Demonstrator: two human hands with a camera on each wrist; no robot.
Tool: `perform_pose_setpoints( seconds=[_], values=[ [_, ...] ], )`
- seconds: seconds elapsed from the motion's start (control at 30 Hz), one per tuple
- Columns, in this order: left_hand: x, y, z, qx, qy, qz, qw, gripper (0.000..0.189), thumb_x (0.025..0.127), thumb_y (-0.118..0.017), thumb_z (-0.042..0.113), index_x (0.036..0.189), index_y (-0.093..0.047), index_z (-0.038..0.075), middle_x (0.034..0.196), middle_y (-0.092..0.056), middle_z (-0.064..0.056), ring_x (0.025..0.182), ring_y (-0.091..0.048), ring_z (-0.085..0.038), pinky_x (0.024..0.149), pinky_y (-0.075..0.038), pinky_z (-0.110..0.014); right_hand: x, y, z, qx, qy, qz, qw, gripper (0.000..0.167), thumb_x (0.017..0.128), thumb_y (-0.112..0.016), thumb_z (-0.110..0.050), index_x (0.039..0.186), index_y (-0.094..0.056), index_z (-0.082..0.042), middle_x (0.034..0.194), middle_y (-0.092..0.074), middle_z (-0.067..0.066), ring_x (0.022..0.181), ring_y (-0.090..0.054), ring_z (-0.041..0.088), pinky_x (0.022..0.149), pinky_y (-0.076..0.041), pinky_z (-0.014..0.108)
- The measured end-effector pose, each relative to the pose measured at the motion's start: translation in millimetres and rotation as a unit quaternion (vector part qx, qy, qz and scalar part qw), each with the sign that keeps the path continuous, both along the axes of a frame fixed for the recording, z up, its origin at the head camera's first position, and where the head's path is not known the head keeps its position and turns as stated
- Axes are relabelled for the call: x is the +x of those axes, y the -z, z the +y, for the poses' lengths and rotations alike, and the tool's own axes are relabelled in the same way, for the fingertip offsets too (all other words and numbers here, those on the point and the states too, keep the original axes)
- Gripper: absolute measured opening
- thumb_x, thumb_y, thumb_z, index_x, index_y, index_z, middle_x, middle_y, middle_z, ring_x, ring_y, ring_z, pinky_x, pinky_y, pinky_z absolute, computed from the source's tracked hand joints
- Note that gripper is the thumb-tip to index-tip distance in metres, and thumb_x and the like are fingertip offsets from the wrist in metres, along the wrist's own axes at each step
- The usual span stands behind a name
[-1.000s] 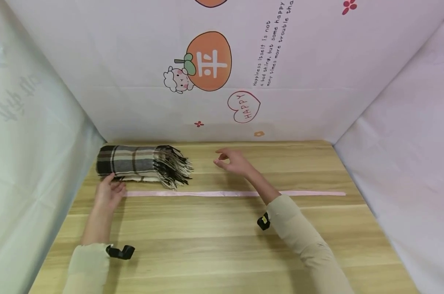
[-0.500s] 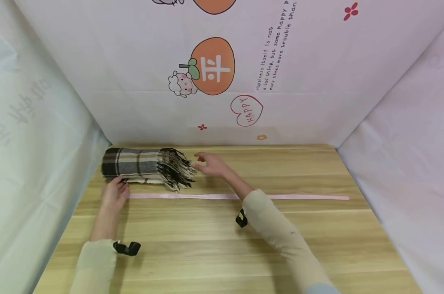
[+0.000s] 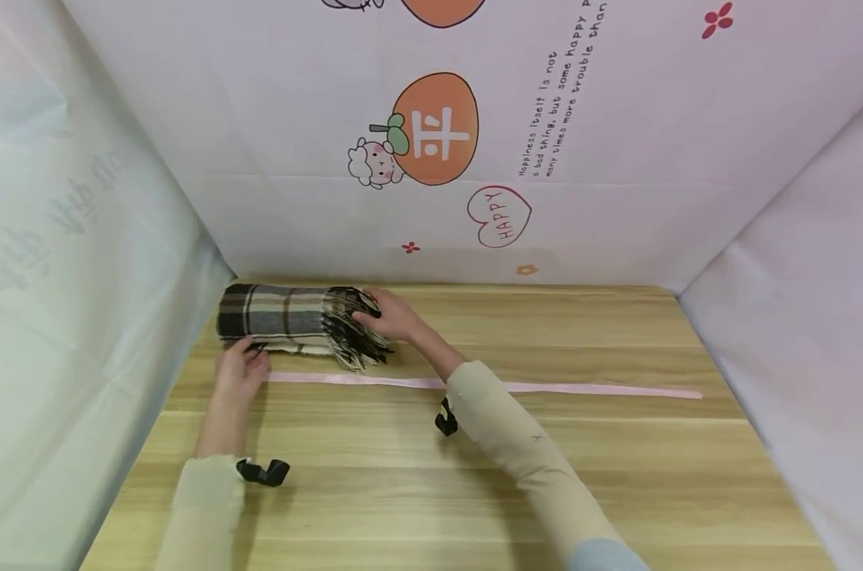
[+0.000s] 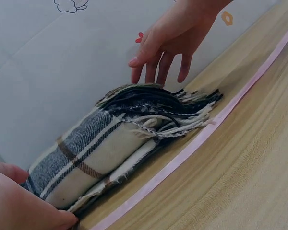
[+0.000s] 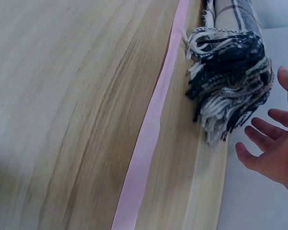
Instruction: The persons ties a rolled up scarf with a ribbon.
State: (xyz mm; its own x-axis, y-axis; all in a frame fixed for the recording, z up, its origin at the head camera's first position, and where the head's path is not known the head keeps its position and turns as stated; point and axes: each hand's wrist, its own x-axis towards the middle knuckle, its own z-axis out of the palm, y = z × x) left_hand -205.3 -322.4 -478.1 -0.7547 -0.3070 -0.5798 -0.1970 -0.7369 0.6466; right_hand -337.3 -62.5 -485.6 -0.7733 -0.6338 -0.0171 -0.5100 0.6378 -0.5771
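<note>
A rolled plaid scarf (image 3: pixel 289 313) in black, grey, cream and brown lies at the back left, its fringe (image 5: pixel 230 81) pointing right. At the scarf's left front edge, my left hand (image 3: pixel 240 373) touches it with relaxed fingers; part of that hand is cut off in the left wrist view. My right hand (image 3: pixel 396 316) is at the fringe end, thumb spread from the fingers. In the left wrist view the right hand (image 4: pixel 177 38) hovers just behind and above the fringe, and the right wrist view shows a gap between fingers and scarf.
A long pink ribbon (image 3: pixel 574 388) stretches across the wooden table (image 3: pixel 374 492) in front of the scarf. White printed sheets (image 3: pixel 303 214) rise at the back and both sides. Each wrist carries a small black camera mount (image 3: pixel 263 472).
My right hand has moved left to the fringe end of the scarf. My left hand stays at the scarf's left front edge. The head view has shifted slightly.
</note>
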Motion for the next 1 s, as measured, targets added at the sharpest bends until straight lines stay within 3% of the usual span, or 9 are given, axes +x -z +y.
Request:
perform_pose_setpoints(
  seconds=[0.17, 0.33, 0.63, 0.8, 1.0],
  values=[
    [-2.4, 1.3, 2.9, 0.043, -0.011, 0.004, 0.9990, 0.077, 0.106, -0.039, 0.019, 0.157, 0.017, 0.028, 0.163, 0.004, -0.005, 0.153, -0.008, -0.014, 0.119, -0.024, -0.019, -3.5, 2.0, -8.3, 0.000, 0.017, 0.008, 0.9998, 0.076, 0.101, -0.047, -0.054, 0.158, -0.024, -0.010, 0.163, -0.030, 0.013, 0.148, -0.034, 0.031, 0.120, -0.031, 0.048],
    [-5.2, 1.9, 3.5, 0.054, -0.011, 0.017, 0.9984, 0.082, 0.106, -0.038, 0.019, 0.154, 0.028, 0.030, 0.165, 0.014, -0.005, 0.153, 0.000, -0.013, 0.119, -0.022, -0.018, -7.0, -0.2, -21.5, 0.026, 0.027, 0.019, 0.9991, 0.083, 0.100, -0.044, -0.061, 0.160, -0.017, -0.011, 0.164, -0.026, 0.015, 0.149, -0.032, 0.032, 0.119, -0.033, 0.048],
    [-11.6, 2.9, 0.8, 0.058, -0.015, 0.009, 0.9981, 0.081, 0.106, -0.038, 0.020, 0.154, 0.026, 0.032, 0.164, 0.012, -0.003, 0.152, -0.001, -0.012, 0.120, -0.021, -0.021, -13.4, -6.7, -43.0, 0.083, 0.002, 0.032, 0.9961, 0.088, 0.096, -0.048, -0.064, 0.161, -0.014, -0.014, 0.166, -0.022, 0.012, 0.150, -0.029, 0.030, 0.119, -0.033, 0.048],
    [-15.4, 5.2, 1.3, 0.100, -0.020, -0.004, 0.9948, 0.083, 0.105, -0.044, 0.022, 0.156, 0.021, 0.034, 0.166, 0.010, 0.005, 0.153, -0.001, -0.006, 0.122, -0.018, -0.022, -14.5, -1.2, -49.6, 0.128, -0.023, 0.029, 0.9910, 0.087, 0.096, -0.049, -0.063, 0.161, -0.014, -0.017, 0.166, -0.022, 0.009, 0.151, -0.027, 0.027, 0.118, -0.033, 0.050],
    [-19.1, 7.1, 2.3, 0.123, -0.037, -0.011, 0.9917, 0.090, 0.101, -0.056, 0.024, 0.156, 0.014, 0.038, 0.165, 0.005, 0.013, 0.152, -0.007, -0.001, 0.120, -0.022, -0.019, -8.2, 10.5, -49.7, 0.122, -0.025, 0.027, 0.9919, 0.082, 0.097, -0.048, -0.062, 0.161, -0.015, -0.022, 0.166, -0.022, 0.007, 0.150, -0.031, 0.027, 0.115, -0.034, 0.060]
  ],
)
